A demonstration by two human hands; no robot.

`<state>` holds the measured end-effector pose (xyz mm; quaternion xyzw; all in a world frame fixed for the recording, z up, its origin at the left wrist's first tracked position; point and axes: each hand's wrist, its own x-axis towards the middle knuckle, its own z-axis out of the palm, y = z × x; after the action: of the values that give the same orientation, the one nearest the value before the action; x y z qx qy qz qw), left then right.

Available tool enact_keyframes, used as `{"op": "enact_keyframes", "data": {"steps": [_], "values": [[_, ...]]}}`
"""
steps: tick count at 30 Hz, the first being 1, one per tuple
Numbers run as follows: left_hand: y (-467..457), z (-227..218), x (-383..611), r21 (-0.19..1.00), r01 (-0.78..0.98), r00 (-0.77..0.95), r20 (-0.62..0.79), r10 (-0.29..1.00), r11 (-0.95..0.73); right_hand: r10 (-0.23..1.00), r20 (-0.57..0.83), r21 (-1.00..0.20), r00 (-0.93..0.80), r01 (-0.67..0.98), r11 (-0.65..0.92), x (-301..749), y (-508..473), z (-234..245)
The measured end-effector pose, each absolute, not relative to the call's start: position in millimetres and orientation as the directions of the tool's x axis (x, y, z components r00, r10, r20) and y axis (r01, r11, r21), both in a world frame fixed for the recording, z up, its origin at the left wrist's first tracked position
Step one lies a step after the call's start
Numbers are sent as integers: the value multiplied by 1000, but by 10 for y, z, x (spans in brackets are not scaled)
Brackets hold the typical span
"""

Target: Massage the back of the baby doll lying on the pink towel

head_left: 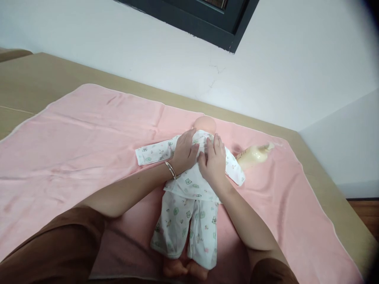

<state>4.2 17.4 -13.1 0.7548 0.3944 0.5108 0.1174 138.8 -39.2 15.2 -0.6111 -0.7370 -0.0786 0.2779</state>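
Observation:
A baby doll [204, 124] lies stretched out on the pink blanket [112, 122], its head away from me and its feet toward me. It wears a white top [192, 181] and white trousers [203, 232], both printed with small green and pink figures. My left hand [185, 152] rests flat on the left side of the top, near the shoulder. On the other side, my right hand [213, 159] lies flat with its fingers stretched toward the doll's head. Both hands touch the cloth and hold nothing. Whether the doll faces up or down I cannot tell.
A cream-coloured pump bottle [253, 154] lies on its side by the doll's right-hand sleeve. Under the blanket is a wooden table [62, 75], with a white wall [177, 67] along its far edge. A dark frame [201, 23] is set in the wall.

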Motion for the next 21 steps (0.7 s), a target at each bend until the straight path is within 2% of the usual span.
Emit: {"op": "enact_keyframes", "data": {"steps": [3,8,10,13,15,17,21], "values": [[167,-114,35,577,477,178,676,715,-664,841,535,-226,-85,944,239,1411,-381,151],[164,-93,27,579,476,182,672,718,-662,942,245,-225,-229,932,285,1451,-324,252],[173,-98,27,576,478,181,675,716,-664,940,274,-211,-205,940,266,1449,-359,258],[191,-112,28,567,487,177,680,711,-664,889,444,-166,-115,964,208,1420,-469,221],[198,-120,30,565,494,179,677,714,-660,860,494,-129,-127,967,218,1400,-516,195],[200,-122,32,569,496,182,671,719,-656,870,459,-139,-178,953,268,1396,-507,182],[193,-115,35,574,493,179,669,721,-655,902,372,-248,-219,913,324,1430,-403,178]]}}
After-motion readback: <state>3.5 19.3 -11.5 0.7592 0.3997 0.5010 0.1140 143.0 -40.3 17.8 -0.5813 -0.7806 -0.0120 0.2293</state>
